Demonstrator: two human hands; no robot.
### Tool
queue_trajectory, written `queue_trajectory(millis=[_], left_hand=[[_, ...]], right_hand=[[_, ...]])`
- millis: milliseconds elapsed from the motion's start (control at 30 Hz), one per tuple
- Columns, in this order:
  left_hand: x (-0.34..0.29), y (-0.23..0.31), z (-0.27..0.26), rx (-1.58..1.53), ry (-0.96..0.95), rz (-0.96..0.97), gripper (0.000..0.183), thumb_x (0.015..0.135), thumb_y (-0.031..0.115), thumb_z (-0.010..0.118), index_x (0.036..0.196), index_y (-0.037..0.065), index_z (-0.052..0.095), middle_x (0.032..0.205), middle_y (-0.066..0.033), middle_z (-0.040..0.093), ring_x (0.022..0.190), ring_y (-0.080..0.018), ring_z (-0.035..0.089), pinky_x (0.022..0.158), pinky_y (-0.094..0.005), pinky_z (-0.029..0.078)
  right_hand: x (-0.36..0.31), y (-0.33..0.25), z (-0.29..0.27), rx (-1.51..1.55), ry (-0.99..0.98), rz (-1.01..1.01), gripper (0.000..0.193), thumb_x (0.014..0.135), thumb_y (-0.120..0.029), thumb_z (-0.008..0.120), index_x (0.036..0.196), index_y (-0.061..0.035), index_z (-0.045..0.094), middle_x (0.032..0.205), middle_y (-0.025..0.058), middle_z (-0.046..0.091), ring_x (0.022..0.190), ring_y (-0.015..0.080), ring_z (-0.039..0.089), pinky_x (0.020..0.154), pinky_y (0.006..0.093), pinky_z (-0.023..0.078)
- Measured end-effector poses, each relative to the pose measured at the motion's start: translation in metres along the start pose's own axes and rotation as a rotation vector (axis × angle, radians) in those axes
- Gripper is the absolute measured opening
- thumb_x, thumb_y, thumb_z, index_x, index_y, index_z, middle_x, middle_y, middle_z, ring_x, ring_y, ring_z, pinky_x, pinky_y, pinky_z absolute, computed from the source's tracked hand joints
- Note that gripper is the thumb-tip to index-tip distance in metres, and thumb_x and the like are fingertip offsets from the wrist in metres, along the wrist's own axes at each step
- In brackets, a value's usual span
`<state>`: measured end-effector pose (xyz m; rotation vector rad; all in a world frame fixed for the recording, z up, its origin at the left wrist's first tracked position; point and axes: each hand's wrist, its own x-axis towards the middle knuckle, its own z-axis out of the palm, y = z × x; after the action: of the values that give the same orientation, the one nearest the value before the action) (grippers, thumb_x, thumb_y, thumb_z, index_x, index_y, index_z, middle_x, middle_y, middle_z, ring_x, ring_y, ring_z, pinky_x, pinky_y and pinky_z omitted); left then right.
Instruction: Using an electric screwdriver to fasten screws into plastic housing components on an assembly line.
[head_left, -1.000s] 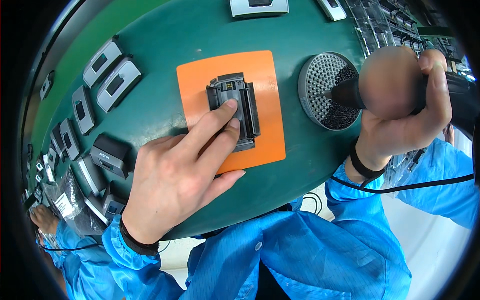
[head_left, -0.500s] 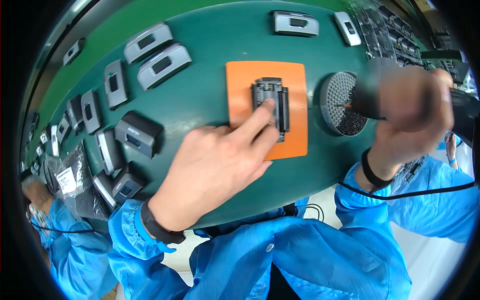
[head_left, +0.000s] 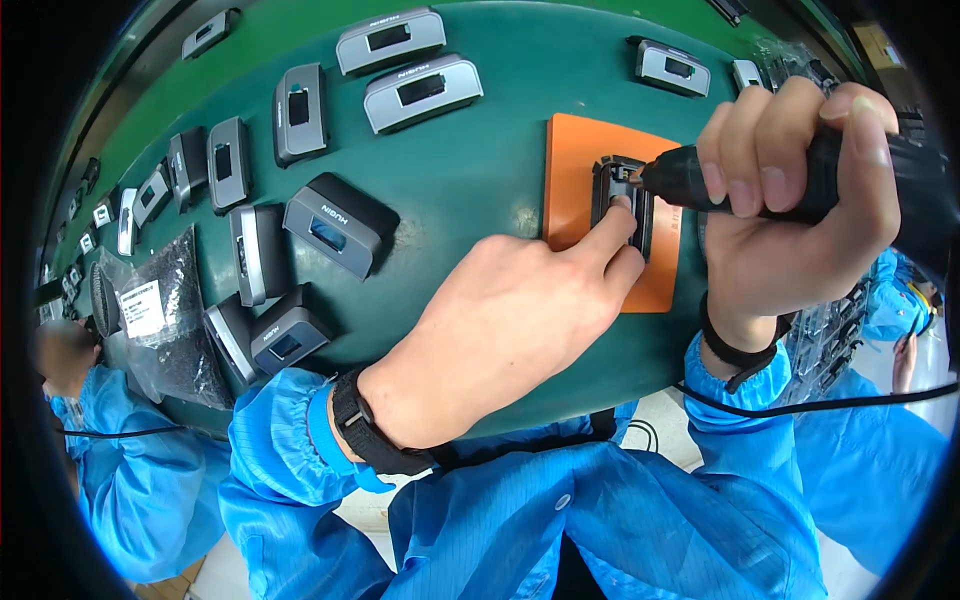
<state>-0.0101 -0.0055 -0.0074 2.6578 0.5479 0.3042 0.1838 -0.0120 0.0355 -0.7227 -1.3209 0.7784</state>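
Note:
My right hand is wrapped round a black electric screwdriver. The driver lies nearly level, and its tip meets the upper end of a small dark plastic housing. That housing lies on an orange mat. My left hand reaches over the mat's near edge with its fingers bent, and the index fingertip holds the housing down from above. The fingers partly cover the housing, and the far side of my left thumb is hidden. Whether a screw sits under the driver tip cannot be made out.
Several grey device casings with small windows, such as one casing, stand on the green table. A clear bag of black parts lies at the left. A black cable crosses my right sleeve. Another person's blue sleeve is at the left.
My right hand has brought the screwdriver from the round dish of black screws leftward to the housing. My left hand still presses on the housing. The whole view has shifted.

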Motion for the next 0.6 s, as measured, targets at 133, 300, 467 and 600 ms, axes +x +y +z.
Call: queue_trajectory(millis=[133,300,467,600], left_hand=[[0.002,0.001,-0.003,-0.010,-0.026,-0.013,0.045,0.076,0.019,0.080,0.113,0.002,0.060,0.132,-0.0115,0.058,0.075,-0.0244,0.071,0.063,-0.0344,0.059],[0.001,-0.003,0.005,0.061,0.108,0.055,0.022,0.079,0.008,0.065,0.101,0.002,0.066,0.124,-0.0149,0.064,0.057,-0.0158,0.068,0.053,-0.0258,0.054],[0.001,-0.001,0.003,0.070,0.044,0.025,0.030,0.078,0.013,0.071,0.105,0.003,0.063,0.126,-0.0118,0.062,0.066,-0.0182,0.068,0.057,-0.0276,0.055],[0.001,-0.004,0.008,0.075,0.098,0.062,0.023,0.080,0.008,0.065,0.102,0.001,0.067,0.122,-0.0139,0.064,0.056,-0.0139,0.066,0.051,-0.0248,0.052]], right_hand=[[0.002,0.002,-0.004,-0.069,-0.060,-0.048,0.028,0.104,-0.028,0.036,0.108,-0.0105,0.057,0.066,0.0001,0.044,0.052,0.0124,0.039,0.053,0.0314,0.037],[0.000,0.007,-0.005,-0.054,-0.055,-0.024,0.028,0.104,-0.028,0.036,0.109,-0.0106,0.057,0.066,-0.0001,0.044,0.052,0.0126,0.040,0.054,0.0316,0.037],[-0.002,0.012,-0.005,-0.023,-0.043,0.018,0.028,0.104,-0.028,0.036,0.109,-0.0110,0.058,0.067,-0.0004,0.044,0.053,0.0125,0.040,0.055,0.0316,0.038],[0.000,0.015,-0.004,-0.025,-0.074,0.016,0.028,0.105,-0.027,0.035,0.109,-0.0115,0.058,0.066,-0.0006,0.042,0.054,0.0121,0.038,0.056,0.0313,0.037]])
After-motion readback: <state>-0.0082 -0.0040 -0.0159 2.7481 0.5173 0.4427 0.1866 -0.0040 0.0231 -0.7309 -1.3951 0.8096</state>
